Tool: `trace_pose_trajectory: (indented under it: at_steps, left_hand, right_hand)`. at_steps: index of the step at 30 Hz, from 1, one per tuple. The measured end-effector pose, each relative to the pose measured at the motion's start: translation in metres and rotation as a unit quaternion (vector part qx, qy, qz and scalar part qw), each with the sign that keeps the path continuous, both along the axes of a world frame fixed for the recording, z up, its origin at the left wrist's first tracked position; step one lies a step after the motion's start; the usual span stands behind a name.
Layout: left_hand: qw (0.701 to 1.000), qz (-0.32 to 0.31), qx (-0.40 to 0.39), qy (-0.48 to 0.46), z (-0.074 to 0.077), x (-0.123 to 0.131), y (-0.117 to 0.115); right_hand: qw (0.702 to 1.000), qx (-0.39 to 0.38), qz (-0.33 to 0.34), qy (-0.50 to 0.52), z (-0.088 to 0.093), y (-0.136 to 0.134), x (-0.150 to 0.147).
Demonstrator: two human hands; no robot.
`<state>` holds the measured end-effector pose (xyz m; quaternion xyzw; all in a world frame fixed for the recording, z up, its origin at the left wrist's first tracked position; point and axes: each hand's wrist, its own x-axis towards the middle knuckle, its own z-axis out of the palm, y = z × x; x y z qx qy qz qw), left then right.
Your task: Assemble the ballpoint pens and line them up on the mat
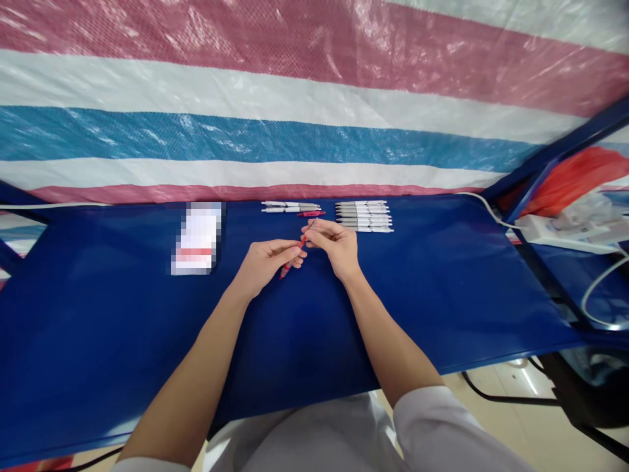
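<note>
A: In order of size, what did the view from the head show?

B: A glossy red, white and blue striped sheet of woven plastic [295, 98] formed the backdrop; before it stretched a table with a smooth dark-blue covering [432, 301]. Over the table's middle, the bare left hand [263, 265] and the bare right hand [341, 249] met.

A: And the smaller items?

B: To the left lay a pale rectangular object with a red band [197, 239], its detail blurred into blocks. Beyond the right hand was a close-set row of slender white-and-grey pens [363, 217]; to the left of that row, a smaller group of white-and-grey pens [289, 207].

A: Where was the item being handled?

B: The slim red plastic pen [285, 270] was held slantwise between the hands, its lower end pointing toward the person's left. Left thumb and fingers were clamped on its barrel; right fingertips were pinched together about its upper end, hiding the exact contact. Smallest of all, a short pinkish-red plastic piece [311, 214] lay just beside the smaller group.

A: How was such handling best done?

B: In my judgement, the left grip was best kept firm and steady, the right light, with both hands aligned along the pen's axis; sideways force risked bending a slender part or letting it slip.
</note>
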<state>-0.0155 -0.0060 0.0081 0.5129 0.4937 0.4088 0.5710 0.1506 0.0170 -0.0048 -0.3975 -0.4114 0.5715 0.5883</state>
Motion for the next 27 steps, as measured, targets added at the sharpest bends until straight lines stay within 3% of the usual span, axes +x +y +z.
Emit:
trace_pose_trajectory:
  at_steps: [12, 15, 20, 27]
  left_hand:
    - [0.993, -0.064, 0.065, 0.077, -0.008, 0.000, -0.001]
    - [0.991, -0.075, 0.077, 0.080, -0.007, 0.000, -0.001]
    - [0.997, -0.050, 0.051, 0.005, -0.007, -0.001, 0.000]
    - [0.988, 0.037, -0.012, -0.148, -0.009, -0.002, 0.007]
  right_hand:
    - [0.998, 0.004, -0.049, 0.044, 0.002, 0.004, 0.005]
    - [0.993, -0.007, -0.088, 0.072, 0.002, 0.007, 0.011]
    - [0.984, -0.029, -0.151, 0.093, -0.001, 0.013, 0.020]
    - [0.997, -0.014, -0.067, 0.031, -0.004, 0.012, 0.014]
